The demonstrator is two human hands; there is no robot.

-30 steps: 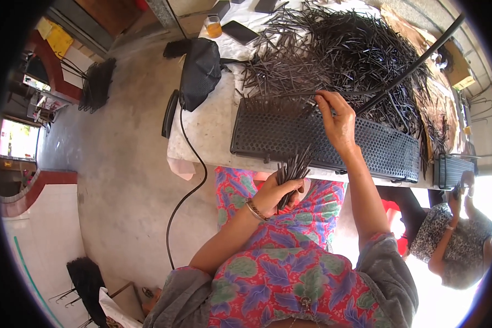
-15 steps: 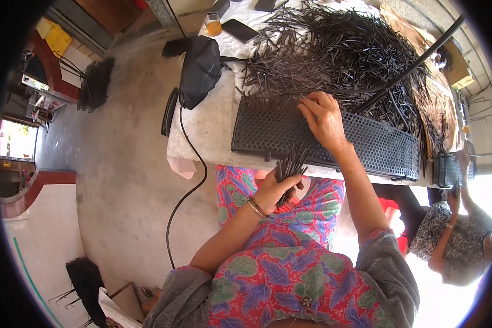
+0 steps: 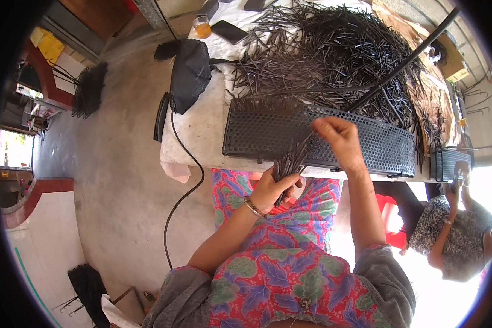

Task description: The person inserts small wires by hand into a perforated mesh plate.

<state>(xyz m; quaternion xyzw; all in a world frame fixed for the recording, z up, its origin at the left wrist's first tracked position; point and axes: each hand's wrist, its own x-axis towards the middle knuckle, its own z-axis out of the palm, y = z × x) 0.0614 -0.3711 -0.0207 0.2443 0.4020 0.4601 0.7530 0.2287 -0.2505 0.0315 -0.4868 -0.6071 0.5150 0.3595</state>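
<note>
Gripping a bundle of thin dark metal pins (image 3: 290, 163), the left hand (image 3: 272, 188) is closed in a fist around their lower ends, a bangle (image 3: 253, 208) at its wrist, above the lap of a floral dress (image 3: 290, 257). The pins fan upward out of that fist toward the right hand (image 3: 339, 139), which sits just above and to the right of it; its fingers are pinched together on the top of one pin drawn from the bundle. Directly beneath and behind the right hand lies a black perforated tray (image 3: 268, 134), with a row of pins standing upright along its far left edge. Beyond the tray, farther from both hands, a large loose heap of pins (image 3: 333, 54) spreads over the table (image 3: 199, 131). A long black rod (image 3: 404, 60) slants across the heap, up and to the right of the right hand. A second person (image 3: 456, 235) sits well to the right.
</note>
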